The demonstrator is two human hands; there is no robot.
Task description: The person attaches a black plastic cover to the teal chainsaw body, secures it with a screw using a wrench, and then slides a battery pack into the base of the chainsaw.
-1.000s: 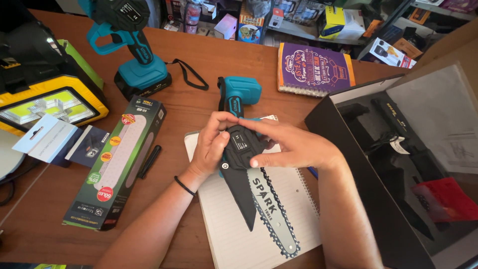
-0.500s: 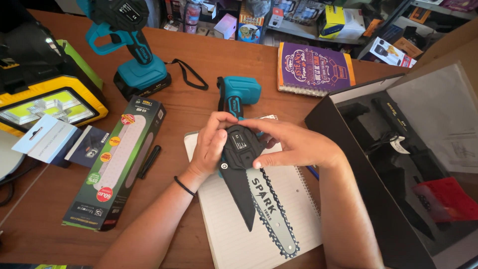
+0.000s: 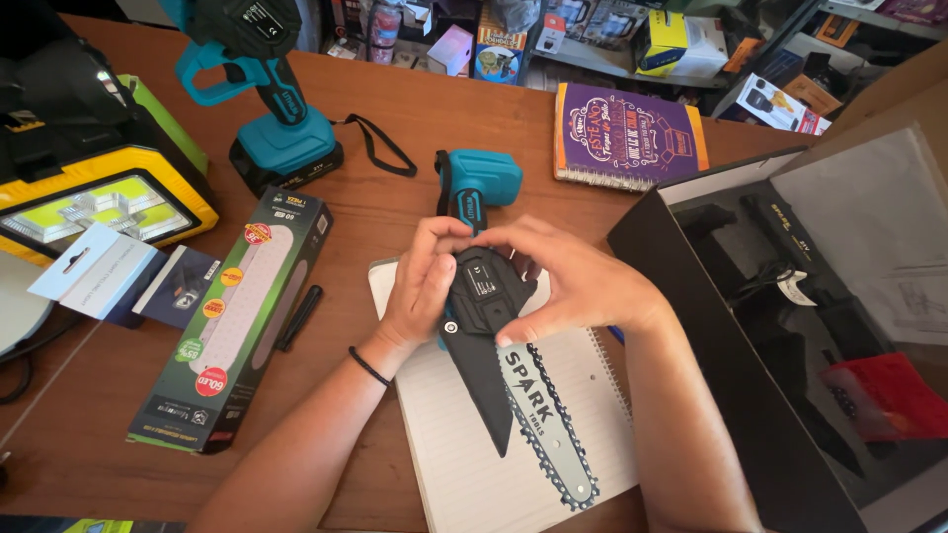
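Lying between both hands, the small chainsaw (image 3: 494, 326) pointed its bar near-right; left hand (image 3: 420, 291) and right hand (image 3: 578, 286) each clasped its body (equally close).

Mini chainsaw (image 3: 489, 326), teal w/ black body, was laid flat on a lined spiral notebook (image 3: 464, 464); grey guide bar w/ chain was pointed toward the viewer, teal battery base was pointed away.

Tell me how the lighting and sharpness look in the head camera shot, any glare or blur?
Head view: even, soft light, sharp at centre on the mini chainsaw held by the left hand and right hand; mild glare on the yellow work light; the open black box interior is dark and hard to read; wide-angle stretching toward the edges.
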